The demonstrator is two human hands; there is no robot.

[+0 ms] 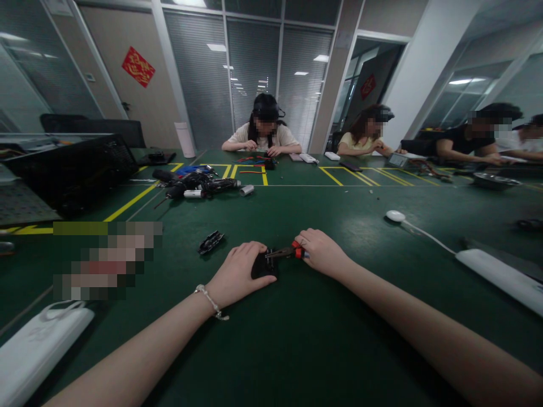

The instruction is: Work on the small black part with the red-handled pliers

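My left hand (240, 267) grips a small black plastic part (262, 268) against the green table, thumb along its near side and fingers over its far side. My right hand (319, 249) is closed around the red handles of a pair of needle-nose pliers (286, 252). The pliers' jaws point left and reach the edge of the black part, where small light pieces show; whether they grip one is too small to tell. To the left of my left hand, apart from it, lies another black piece (211, 242), hollow and with open details.
A pile of tools and cables (190, 182) lies farther back left, near a black case (80, 172). White power banks lie at the left (46, 350) and right (500, 277), the right one cabled to a white oval object (396, 216). Several people work across the table.
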